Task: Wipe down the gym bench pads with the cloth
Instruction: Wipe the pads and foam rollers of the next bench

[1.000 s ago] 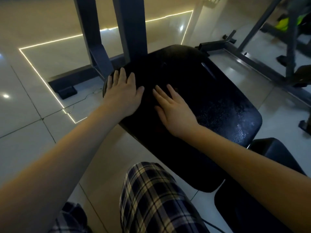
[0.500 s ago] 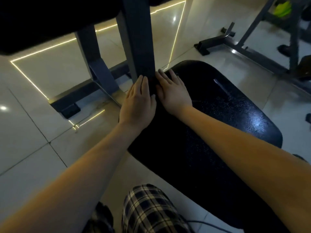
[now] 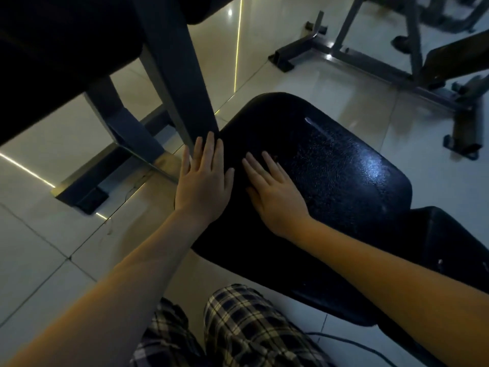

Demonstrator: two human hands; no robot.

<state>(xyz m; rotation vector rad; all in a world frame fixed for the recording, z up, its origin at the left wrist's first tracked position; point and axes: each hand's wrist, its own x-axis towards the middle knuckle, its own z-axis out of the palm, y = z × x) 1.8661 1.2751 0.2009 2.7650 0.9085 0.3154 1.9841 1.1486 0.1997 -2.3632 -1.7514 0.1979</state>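
Both hands lie flat, palms down, fingers straight and a little apart. The left hand (image 3: 203, 186) presses on the left edge of the black pad (image 3: 344, 165), its fingertips touching the foot of a grey post (image 3: 180, 75). The right hand (image 3: 275, 197) rests just beside it, nearer the pad's middle. Whether a cloth lies under the palms cannot be told in the dim light. The pad shines wet on its right side. A second pad (image 3: 449, 239) adjoins it on the near right. Plaid shorts (image 3: 243, 327) show below, with a cable (image 3: 352, 343) on the tiled floor (image 3: 39, 234). A steel frame (image 3: 370, 72) stands far right.
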